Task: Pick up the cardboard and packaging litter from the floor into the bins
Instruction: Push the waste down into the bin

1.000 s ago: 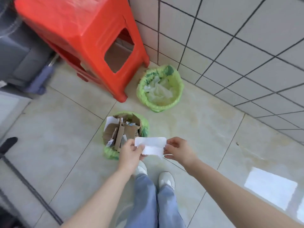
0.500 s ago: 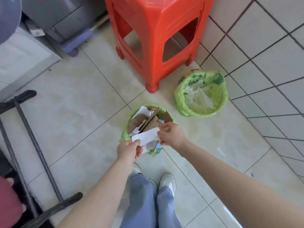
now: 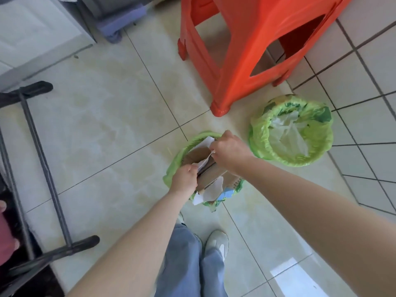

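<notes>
A small bin lined with a green bag stands on the floor in front of my feet, packed with brown cardboard and white paper. Both my hands are down inside its mouth. My left hand and my right hand each pinch an end of a white paper piece, which is pushed in among the cardboard and mostly hidden. A second green-lined bin to the right holds clear plastic wrapping.
A red plastic stool stands just behind both bins against the white tiled wall. A black metal stand crosses the floor at left. A white cabinet and grey unit sit at the far left.
My hands have carried the white paper from above my feet down into the nearer bin and pushed it among the cardboard. The view has swung left, so the stool and bins now sit further right.
</notes>
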